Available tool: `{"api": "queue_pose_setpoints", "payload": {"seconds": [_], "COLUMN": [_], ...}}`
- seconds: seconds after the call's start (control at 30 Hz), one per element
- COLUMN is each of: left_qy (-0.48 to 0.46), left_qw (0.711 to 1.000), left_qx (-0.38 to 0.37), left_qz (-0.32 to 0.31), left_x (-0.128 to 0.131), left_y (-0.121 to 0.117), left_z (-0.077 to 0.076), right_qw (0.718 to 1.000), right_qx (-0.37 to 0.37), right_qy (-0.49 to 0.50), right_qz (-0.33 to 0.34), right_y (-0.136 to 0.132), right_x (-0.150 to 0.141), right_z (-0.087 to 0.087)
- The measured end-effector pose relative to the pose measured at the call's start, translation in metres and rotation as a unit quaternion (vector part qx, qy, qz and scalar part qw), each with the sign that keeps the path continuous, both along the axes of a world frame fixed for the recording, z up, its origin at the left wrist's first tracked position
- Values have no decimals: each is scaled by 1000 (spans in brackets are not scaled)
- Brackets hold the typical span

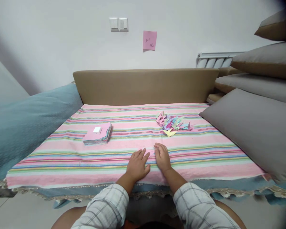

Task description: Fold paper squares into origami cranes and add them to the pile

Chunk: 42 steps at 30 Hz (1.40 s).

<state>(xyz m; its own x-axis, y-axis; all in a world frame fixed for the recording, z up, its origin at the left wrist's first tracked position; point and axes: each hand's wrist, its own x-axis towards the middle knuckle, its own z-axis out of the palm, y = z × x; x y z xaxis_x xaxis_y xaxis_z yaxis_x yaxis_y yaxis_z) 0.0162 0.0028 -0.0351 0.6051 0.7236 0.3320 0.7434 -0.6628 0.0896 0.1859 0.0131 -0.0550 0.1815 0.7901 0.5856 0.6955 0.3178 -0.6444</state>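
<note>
A sofa seat carries everything, its blue cover point(200, 183) showing along the front edge under a striped cloth point(131, 119) of pink, white, green, yellow and blue bands. On the cloth's left half lies a neat stack of coloured paper point(91, 135); right of the middle, a loose heap of folded paper figures point(173, 123) in mixed colours, a yellow one point(169, 132) at its front. Nearer the front edge is a small pink piece of paper point(151, 153), its shape hard to make out. A large grey cushion point(257, 127) overlaps the right side.

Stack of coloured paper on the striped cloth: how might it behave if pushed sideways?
The stack of coloured paper would probably shear, since no band shows around its sheets. The small white block on top could slide off, as nothing visible holds it. Broad and low, the stack seems unlikely to tip.
</note>
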Motion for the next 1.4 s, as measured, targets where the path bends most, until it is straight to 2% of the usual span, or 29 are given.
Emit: {"api": "queue_pose_setpoints", "payload": {"seconds": [0.1, 0.2, 0.3, 0.47, 0.73, 0.93, 1.03, 1.17, 1.4], "left_qy": [-11, -15, -14, -45, -49, -5, 26, 57, 37], "left_qw": [1000, 1000, 1000, 998, 998, 999, 999, 998, 999], "left_qx": [0, -11, -23, -32, -24, -26, -15, 2, 4], "left_qz": [2, 0, -2, 11, 31, 32, 12, -11, -2], "left_x": [1, 1, 1, -2, -13, -33, -41, -44, -45], "left_y": [0, 0, 0, 4, 5, 1, -2, -5, -7], "left_z": [1, 2, 2, -6, -8, -6, -4, -1, 1], "right_qw": [976, 947, 939, 943, 947, 949, 955, 964, 964], "right_qx": [11, -30, -73, -103, -104, -100, -100, -108, -111], "right_qy": [-162, -245, -268, -250, -239, -240, -222, -190, -192], "right_qz": [145, 203, 205, 195, 185, 179, 168, 155, 146], "right_y": [-12, -16, -13, -10, -11, -14, -14, -11, -11], "right_x": [-9, -13, -13, -12, -14, -15, -15, -15, -16], "right_z": [5, 7, 5, 4, 7, 8, 9, 7, 7]}}
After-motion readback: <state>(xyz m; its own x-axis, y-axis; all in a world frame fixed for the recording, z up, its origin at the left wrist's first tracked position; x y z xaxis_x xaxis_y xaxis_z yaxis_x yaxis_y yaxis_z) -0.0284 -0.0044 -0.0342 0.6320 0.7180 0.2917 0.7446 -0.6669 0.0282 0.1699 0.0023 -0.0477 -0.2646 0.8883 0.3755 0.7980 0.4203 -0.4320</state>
